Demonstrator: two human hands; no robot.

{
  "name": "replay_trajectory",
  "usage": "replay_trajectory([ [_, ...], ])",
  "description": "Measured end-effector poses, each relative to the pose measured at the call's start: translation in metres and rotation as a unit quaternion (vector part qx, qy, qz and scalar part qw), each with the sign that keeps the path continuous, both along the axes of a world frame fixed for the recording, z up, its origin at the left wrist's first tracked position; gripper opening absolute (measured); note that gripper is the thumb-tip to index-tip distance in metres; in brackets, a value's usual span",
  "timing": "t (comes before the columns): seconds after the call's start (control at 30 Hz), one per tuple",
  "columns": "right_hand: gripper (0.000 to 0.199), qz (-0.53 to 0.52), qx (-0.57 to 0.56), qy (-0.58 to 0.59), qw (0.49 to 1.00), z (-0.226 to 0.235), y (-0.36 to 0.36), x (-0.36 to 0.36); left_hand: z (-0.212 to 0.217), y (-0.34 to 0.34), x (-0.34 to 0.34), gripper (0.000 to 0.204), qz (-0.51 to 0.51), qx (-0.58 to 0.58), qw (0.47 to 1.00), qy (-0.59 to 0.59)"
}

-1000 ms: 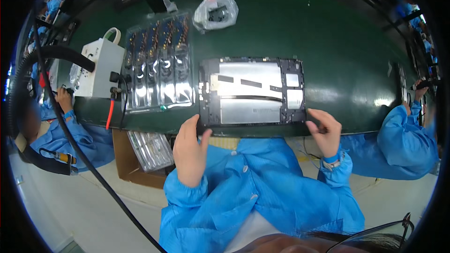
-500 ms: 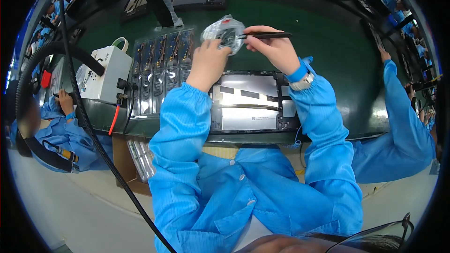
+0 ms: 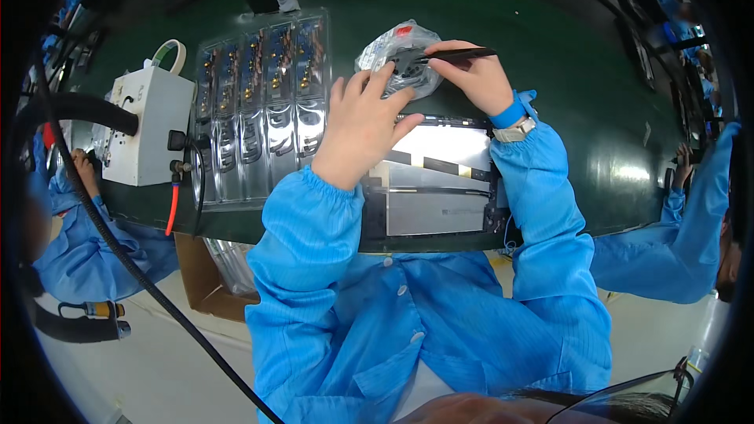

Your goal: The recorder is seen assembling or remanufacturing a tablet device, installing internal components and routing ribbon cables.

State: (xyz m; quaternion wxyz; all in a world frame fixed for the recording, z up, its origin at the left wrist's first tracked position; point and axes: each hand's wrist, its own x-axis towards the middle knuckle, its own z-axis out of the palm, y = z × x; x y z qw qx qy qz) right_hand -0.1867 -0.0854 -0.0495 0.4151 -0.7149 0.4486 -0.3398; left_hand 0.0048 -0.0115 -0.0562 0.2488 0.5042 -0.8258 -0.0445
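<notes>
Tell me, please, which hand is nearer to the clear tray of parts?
Left. The left hand lies just beside the clear tray, at its right edge; the right hand is farther right, beyond the plastic bag.

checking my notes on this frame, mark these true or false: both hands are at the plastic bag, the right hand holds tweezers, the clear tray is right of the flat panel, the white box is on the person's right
1. Both hands are at the plastic bag. True: the left hand and right hand meet at it.
2. The right hand holds tweezers. True: a thin dark tool, seemingly tweezers, points into the bag.
3. The clear tray lies right of the flat panel. False: it lies to the panel's left.
4. The white box is on the person's right. False: it is far left, beside the tray.
</notes>
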Motion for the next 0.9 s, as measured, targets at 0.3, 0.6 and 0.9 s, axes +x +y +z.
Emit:
replay_trajectory([
  [0.3, 0.019, 0.040, 0.016, 0.034, 0.998, 0.005, 0.002, -0.003, 0.004, -0.001, 0.000, 0.027, 0.013, 0.017, 1.000, 0.001],
  [0.6, 0.019, 0.029, 0.029, 0.051, 0.998, 0.001, 0.000, -0.001, 0.001, -0.002, 0.002, 0.029, 0.011, -0.002, 1.000, 0.014],
  [0.9, 0.021, -0.005, 0.051, -0.098, 0.994, 0.020, 0.010, -0.019, 0.000, -0.003, -0.004, 0.032, 0.053, -0.077, 0.995, -0.035],
])
